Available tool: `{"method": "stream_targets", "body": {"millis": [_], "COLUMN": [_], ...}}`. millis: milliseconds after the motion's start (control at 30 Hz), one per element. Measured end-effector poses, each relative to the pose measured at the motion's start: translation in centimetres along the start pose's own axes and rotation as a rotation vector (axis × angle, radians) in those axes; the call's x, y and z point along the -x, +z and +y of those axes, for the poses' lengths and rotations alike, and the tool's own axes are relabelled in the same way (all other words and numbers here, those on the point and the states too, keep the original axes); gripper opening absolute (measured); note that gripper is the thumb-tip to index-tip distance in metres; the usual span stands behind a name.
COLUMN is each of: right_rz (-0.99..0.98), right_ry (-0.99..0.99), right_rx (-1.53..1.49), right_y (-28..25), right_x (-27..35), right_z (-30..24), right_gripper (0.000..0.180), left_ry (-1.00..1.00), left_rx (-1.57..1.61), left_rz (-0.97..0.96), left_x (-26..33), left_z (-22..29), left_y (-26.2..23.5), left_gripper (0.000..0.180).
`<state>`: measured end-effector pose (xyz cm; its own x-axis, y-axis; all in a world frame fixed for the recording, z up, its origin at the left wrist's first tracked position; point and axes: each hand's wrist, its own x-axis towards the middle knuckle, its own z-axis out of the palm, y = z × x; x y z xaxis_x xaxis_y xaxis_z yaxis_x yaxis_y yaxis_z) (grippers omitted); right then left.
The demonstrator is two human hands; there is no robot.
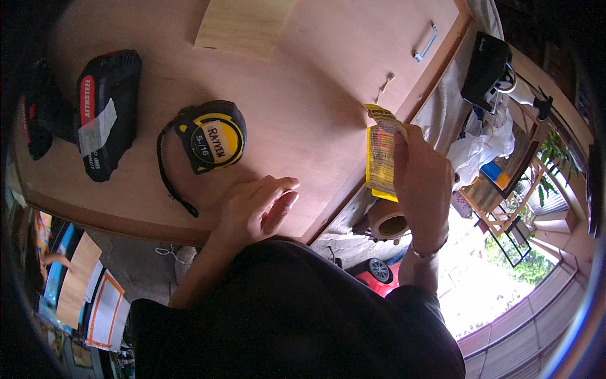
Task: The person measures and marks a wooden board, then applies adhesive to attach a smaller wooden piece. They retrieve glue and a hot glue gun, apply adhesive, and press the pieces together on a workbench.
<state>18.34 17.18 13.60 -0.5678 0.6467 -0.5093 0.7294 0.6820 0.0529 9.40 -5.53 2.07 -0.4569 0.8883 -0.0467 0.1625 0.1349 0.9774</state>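
Observation:
My right hand (424, 174) grips a yellow packet (382, 151) with dense printing, holding it tilted over the right edge of the wooden tabletop (303, 114). The packet's contents are hidden. My left hand (260, 205) hovers by the near edge, loosely curled, with thumb and forefinger apart and nothing between them. Just beyond it lies a black and yellow tape measure (214, 136) with a black wrist strap. A small pale object (386, 85), too small to name, is on the board past the packet.
On the far left lies a black and red cordless power tool (104, 114). A thin wooden panel (243, 28) sits at the back, and a metal handle (426, 44) at the back right. Under my right hand is a cardboard roll (387, 222). White plastic bags (486, 145) hang beyond the right edge.

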Motion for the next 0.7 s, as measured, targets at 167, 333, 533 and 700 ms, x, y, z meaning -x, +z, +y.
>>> {"method": "stream_targets", "body": {"millis": [167,333,533,700], "right_rz": [0.033,0.054,0.088,0.019], "right_ry": [-0.037,-0.115,-0.131,-0.162], "right_rx": [0.032,-0.043,-0.104,0.048], "right_y": [0.1,1.9,1.9,1.8], "right_x": [1.4,1.8,3.4,4.0], "right_z": [-0.3,0.0,-0.9,-1.2], "right_gripper": [0.017,0.014,0.011,0.012], "left_ry": [0.029,0.025,0.035,0.009], "left_rx": [-0.037,-0.009,-0.010,0.001], "left_rz": [0.006,0.014,0.007,-0.002], "left_x": [-0.3,-0.2,-0.2,-0.1], "left_z": [0.3,0.2,0.1,0.2], "left_y": [-0.2,0.0,-0.1,-0.1], "left_gripper": [0.017,0.019,0.020,0.020]}}
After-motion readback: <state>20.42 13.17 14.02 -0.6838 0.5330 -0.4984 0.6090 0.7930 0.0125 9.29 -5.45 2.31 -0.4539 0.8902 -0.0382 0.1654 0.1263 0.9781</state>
